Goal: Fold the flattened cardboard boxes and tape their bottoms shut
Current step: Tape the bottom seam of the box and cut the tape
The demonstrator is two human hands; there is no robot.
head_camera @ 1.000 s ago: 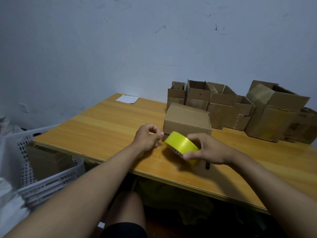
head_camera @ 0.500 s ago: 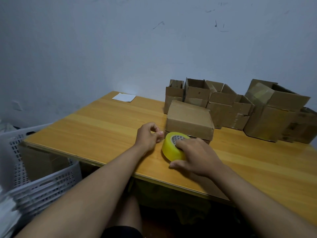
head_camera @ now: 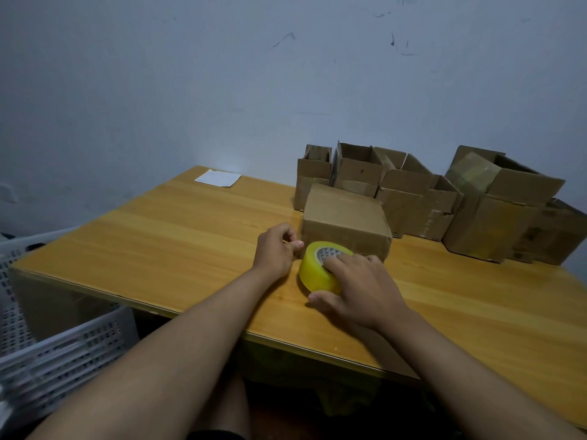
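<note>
Head view shows one tape roll (head_camera: 317, 274), yellow, lying flat on the table (head_camera: 158, 242) just in front of one closed box (head_camera: 344, 222). Right hand (head_camera: 362, 290) lies over the roll with fingers spread, fingertips on its top and in the core, thumb on the table beside it. Left hand (head_camera: 276, 249) sits just left of the roll with fingers curled and thumb against forefinger in a pinch; what it pinches is too thin to make out, possibly the tape end. Behind the closed box, along the wall, stands a row of open boxes (head_camera: 406, 192): about four small ones can be counted touching one another, with flaps up. To their right are two bigger boxes (head_camera: 495, 217), one tilted on top of or against the other, and the edge of one more at the frame's right side. One white paper (head_camera: 218, 178) lies at the table's far left corner, well apart from everything else; no writing on it can be read. No print or label is legible on any box, and the pattern inside the roll's core is blurred. One white slotted crate (head_camera: 57, 350) stands off the table's left edge, with brown cardboard inside
</note>
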